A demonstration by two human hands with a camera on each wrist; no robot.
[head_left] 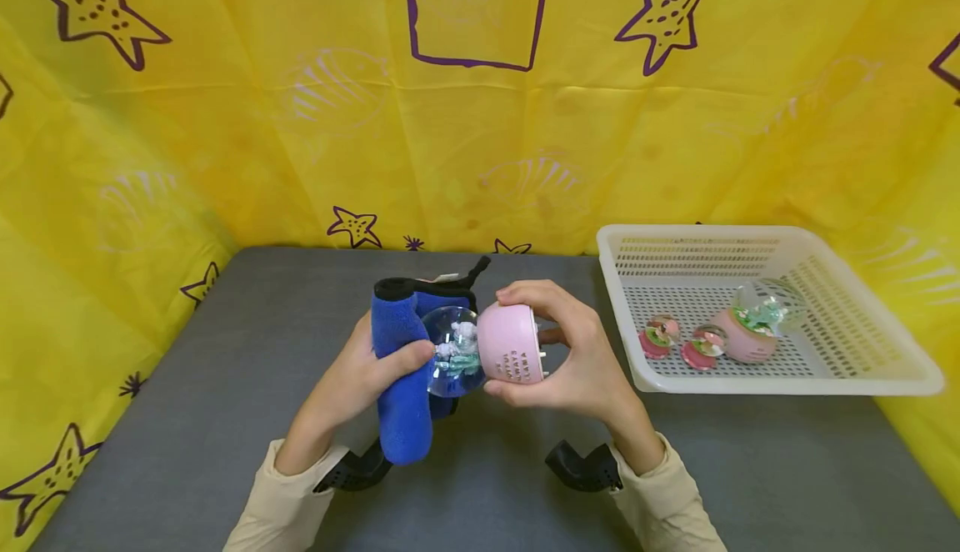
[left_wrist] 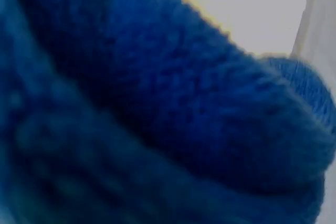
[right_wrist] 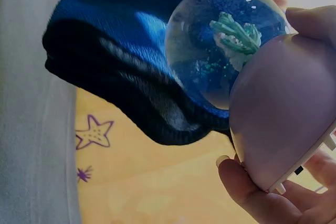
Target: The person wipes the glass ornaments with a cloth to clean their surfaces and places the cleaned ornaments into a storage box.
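A snow globe (head_left: pixel 456 353) with a pink base (right_wrist: pixel 289 103) lies on its side between both hands, above the grey table. Its clear ball contains white and green figures, and gold lettering runs over the base. My right hand (head_left: pixel 581 352) grips the base between thumb and fingers, its underside with small feet facing the palm. A blue plush cloth (head_left: pixel 403 368) with black edging is held in my left hand (head_left: pixel 352 385), wrapped against the glass ball. The left thumb lies over the cloth's front, its tip at the glass; the other left fingers are hidden behind the cloth, which fills the left wrist view (left_wrist: pixel 173 93).
To the right stands a white plastic basket (head_left: pixel 750 385). Inside it are another pink-based snow globe (head_left: pixel 750 335) lying tilted and two small globes (head_left: pixel 658 337) with pink-red bases. A yellow curtain (head_left: pixel 480 143) with starfish drawings hangs behind the grey table (head_left: pixel 262 327).
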